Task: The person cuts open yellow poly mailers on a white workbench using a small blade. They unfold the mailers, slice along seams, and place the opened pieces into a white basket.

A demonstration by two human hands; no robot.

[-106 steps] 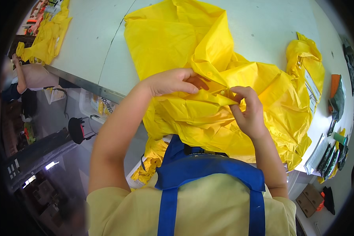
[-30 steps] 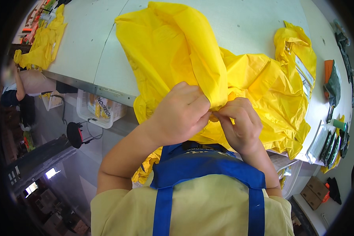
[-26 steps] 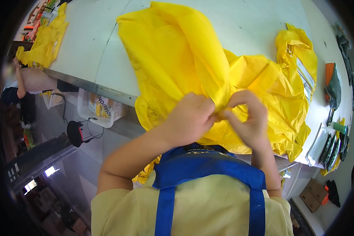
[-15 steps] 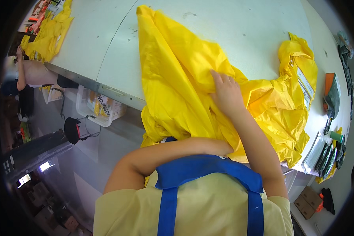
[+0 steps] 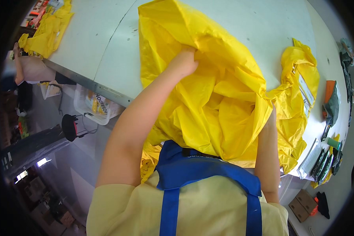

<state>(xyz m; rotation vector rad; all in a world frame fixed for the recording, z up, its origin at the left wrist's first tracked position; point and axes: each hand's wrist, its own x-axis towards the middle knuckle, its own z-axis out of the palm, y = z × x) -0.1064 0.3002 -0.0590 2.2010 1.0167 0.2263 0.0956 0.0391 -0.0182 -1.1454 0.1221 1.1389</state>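
A large piece of thin, shiny yellow fabric point(image 5: 208, 90) is spread and bunched over the table's near edge, its upper part lifted into an open hollow. My left hand point(image 5: 187, 62) reaches into that hollow, closed on the cloth, its fingertips hidden in the folds. At the right edge of the hollow, my right hand point(image 5: 270, 112) is mostly covered by the fabric; folds gather where it grips the edge. A second crumpled yellow bundle point(image 5: 293, 104), with a pale printed panel on it, lies just to the right.
The pale table point(image 5: 110, 51) has a metal edge on the left. Below it sits a white basket point(image 5: 80, 100) with packaged goods. On the right are dark packets point(image 5: 322, 163) and a green roll point(image 5: 334, 143). A co-worker's arm point(image 5: 19, 65) is near other yellow fabric point(image 5: 53, 33) at far left.
My left hand has come out from near my body and up into the fabric. My right hand has shifted right and down to its edge. The cloth has been lifted and spread open.
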